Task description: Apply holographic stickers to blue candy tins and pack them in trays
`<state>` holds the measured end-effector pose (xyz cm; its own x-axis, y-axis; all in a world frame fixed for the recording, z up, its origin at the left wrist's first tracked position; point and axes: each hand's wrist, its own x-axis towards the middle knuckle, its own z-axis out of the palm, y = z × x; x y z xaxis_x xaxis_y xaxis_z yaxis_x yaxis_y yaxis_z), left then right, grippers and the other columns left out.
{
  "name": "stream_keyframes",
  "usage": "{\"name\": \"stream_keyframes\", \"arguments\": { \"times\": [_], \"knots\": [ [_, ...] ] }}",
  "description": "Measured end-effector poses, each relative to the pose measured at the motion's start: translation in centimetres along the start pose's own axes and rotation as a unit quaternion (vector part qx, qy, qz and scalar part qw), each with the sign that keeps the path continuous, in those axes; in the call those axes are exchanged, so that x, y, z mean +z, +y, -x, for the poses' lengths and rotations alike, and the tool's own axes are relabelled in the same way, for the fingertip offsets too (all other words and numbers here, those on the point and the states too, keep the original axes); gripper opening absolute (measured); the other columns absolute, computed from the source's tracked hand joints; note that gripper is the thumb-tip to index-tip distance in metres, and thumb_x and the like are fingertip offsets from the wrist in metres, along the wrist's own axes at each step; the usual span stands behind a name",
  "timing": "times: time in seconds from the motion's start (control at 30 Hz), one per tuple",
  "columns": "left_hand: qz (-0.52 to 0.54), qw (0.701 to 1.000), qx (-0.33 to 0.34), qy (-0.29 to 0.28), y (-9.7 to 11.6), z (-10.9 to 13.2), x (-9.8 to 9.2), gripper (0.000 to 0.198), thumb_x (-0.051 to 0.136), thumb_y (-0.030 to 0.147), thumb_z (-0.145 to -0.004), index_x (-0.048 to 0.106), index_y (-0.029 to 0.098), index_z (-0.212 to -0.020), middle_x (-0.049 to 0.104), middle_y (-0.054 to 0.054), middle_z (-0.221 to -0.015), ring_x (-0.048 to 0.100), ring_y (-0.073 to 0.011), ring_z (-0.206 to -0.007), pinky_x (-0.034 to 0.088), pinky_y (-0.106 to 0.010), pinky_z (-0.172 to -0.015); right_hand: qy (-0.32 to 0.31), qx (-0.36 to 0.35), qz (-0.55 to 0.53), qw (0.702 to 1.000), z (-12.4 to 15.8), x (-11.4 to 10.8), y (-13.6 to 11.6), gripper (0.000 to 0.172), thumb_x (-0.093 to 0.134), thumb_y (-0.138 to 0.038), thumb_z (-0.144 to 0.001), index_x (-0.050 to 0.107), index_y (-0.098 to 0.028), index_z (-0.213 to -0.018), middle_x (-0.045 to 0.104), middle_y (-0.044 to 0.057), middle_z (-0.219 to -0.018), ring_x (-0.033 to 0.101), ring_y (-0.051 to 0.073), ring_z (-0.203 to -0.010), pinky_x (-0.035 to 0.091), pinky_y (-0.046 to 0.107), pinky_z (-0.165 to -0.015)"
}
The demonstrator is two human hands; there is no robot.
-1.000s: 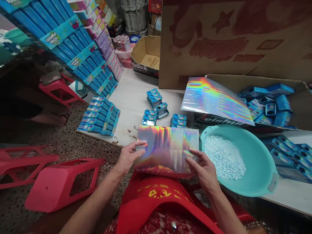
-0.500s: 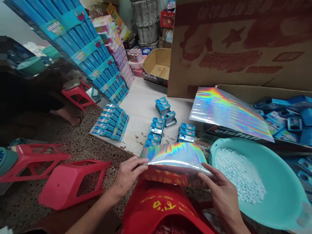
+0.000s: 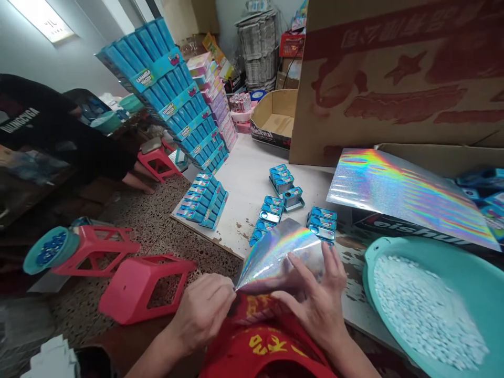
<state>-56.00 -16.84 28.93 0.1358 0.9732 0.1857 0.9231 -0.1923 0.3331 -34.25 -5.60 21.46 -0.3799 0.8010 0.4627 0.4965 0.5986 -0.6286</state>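
Note:
I hold a shiny holographic sheet (image 3: 277, 252) over my lap, above a red cloth with yellow characters (image 3: 268, 346). My left hand (image 3: 202, 312) is closed, pinching the sheet's near left corner. My right hand (image 3: 315, 302) lies on the sheet with fingers spread, pressing it down. The sheet is bent upward into a peak. Just beyond it, small blue tins (image 3: 271, 210) sit in short rows on the white table (image 3: 252, 178).
A teal basin (image 3: 452, 262) of white pellets is at my right. A larger holographic sheet (image 3: 405, 194) rests on a cardboard box. Stacked blue packs (image 3: 173, 89) lean at the left. Red stools (image 3: 145, 286) lie on the floor. A person in black (image 3: 43, 136) sits far left.
The sheet, held flat by both edges a second ago, is now folded up into a peak. My right hand moved onto its surface, my left to its corner. The view swung up and leftward.

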Motion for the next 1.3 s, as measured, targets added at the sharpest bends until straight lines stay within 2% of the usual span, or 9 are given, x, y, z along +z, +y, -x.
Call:
{"name": "stream_keyframes", "arguments": {
  "times": [0.1,0.23,0.57,0.67,0.77,0.87,1.0,1.17,1.3],
  "knots": [
    [-0.022,0.999,0.023,-0.017,0.0,0.4,0.2,0.020,0.040,0.013,-0.088,0.056,0.019,-0.079,0.063,-0.005,-0.075,0.055,-0.0143,-0.068,0.040,-0.028,-0.064,-0.074,-0.136,-0.017,0.988,-1.0,1.2,-3.1,0.059,0.067,-0.057,-0.071,0.055,-0.030,-0.122,0.051,0.012,-0.130,0.029,0.039,-0.132,0.020,0.064,-0.104],
    [-0.042,0.997,0.057,-0.033,-0.6,1.2,0.2,0.021,0.039,0.015,-0.089,0.053,0.019,-0.073,0.058,-0.003,-0.068,0.049,-0.0143,-0.064,0.034,-0.029,-0.061,-0.162,-0.228,-0.075,0.957,-0.8,3.7,-5.8,0.017,0.052,-0.031,-0.091,0.060,-0.025,-0.104,0.069,0.001,-0.084,0.060,0.019,-0.099,0.027,0.047,-0.107],
    [-0.031,0.992,-0.113,-0.041,-8.0,4.9,-0.3,0.028,0.039,0.028,-0.093,0.053,0.019,-0.071,0.057,0.000,-0.067,0.052,-0.0133,-0.064,0.036,-0.025,-0.062,-0.244,-0.148,0.091,0.954,1.1,3.5,0.0,0.018,0.045,-0.015,-0.090,0.062,-0.022,-0.085,0.066,0.000,-0.069,0.058,0.015,-0.067,0.038,0.029,-0.073],
    [-0.055,0.992,-0.100,-0.045,-8.2,4.5,1.2,0.024,0.039,0.029,-0.093,0.059,0.018,-0.085,0.065,-0.006,-0.090,0.059,-0.0193,-0.089,0.040,-0.032,-0.080,-0.255,-0.135,0.115,0.951,2.0,3.8,0.0,0.019,0.046,-0.011,-0.088,0.062,-0.021,-0.085,0.066,0.001,-0.069,0.059,0.015,-0.067,0.036,0.027,-0.068],
    [-0.077,0.996,-0.021,-0.040,-6.8,3.3,3.6,0.029,0.051,0.036,-0.088,0.058,0.021,-0.111,0.059,-0.011,-0.121,0.044,-0.0294,-0.123,0.025,-0.049,-0.103,-0.278,-0.148,0.126,0.941,2.4,4.8,-1.7,0.019,0.048,-0.010,-0.088,0.062,-0.021,-0.084,0.065,0.000,-0.069,0.058,0.014,-0.066,0.035,0.026,-0.068],
    [-0.037,0.989,0.014,-0.143,-5.6,2.5,6.0,0.019,0.052,0.032,-0.088,0.062,0.020,-0.098,0.068,-0.008,-0.097,0.058,-0.0251,-0.105,0.034,-0.043,-0.097,-0.307,-0.164,0.125,0.929,2.9,5.3,-3.3,0.017,0.049,-0.013,-0.089,0.062,-0.022,-0.085,0.066,0.000,-0.070,0.059,0.014,-0.065,0.035,0.025,-0.067],
    [-0.018,0.975,-0.095,-0.202,-6.6,3.5,6.8,0.024,0.043,0.030,-0.092,0.062,0.020,-0.082,0.068,-0.003,-0.077,0.063,-0.0186,-0.075,0.044,-0.031,-0.073,-0.298,-0.077,0.144,0.940,4.1,4.4,-2.6,0.027,0.041,-0.029,-0.095,0.065,-0.023,-0.085,0.069,0.001,-0.070,0.062,0.012,-0.061,0.034,0.023,-0.057],
    [0.152,0.948,-0.275,-0.060,-13.4,6.4,7.0,0.019,0.051,0.037,-0.086,0.062,0.022,-0.092,0.069,-0.002,-0.094,0.063,-0.0179,-0.090,0.046,-0.030,-0.082,-0.263,-0.027,0.150,0.953,6.2,3.3,-0.2,0.049,0.026,-0.045,-0.097,0.065,-0.023,-0.077,0.070,0.002,-0.070,0.065,0.013,-0.059,0.037,0.023,-0.052],
    [0.285,0.835,-0.450,0.143,-22.0,6.4,9.7,0.074,0.070,0.036,-0.068,0.037,0.017,-0.133,0.045,-0.015,-0.138,0.046,-0.0247,-0.126,0.042,-0.035,-0.097,-0.272,-0.025,0.143,0.951,7.8,3.0,-0.2,0.051,0.025,-0.048,-0.096,0.063,-0.024,-0.074,0.067,0.000,-0.064,0.064,0.013,-0.055,0.039,0.021,-0.050]
  ]
}}
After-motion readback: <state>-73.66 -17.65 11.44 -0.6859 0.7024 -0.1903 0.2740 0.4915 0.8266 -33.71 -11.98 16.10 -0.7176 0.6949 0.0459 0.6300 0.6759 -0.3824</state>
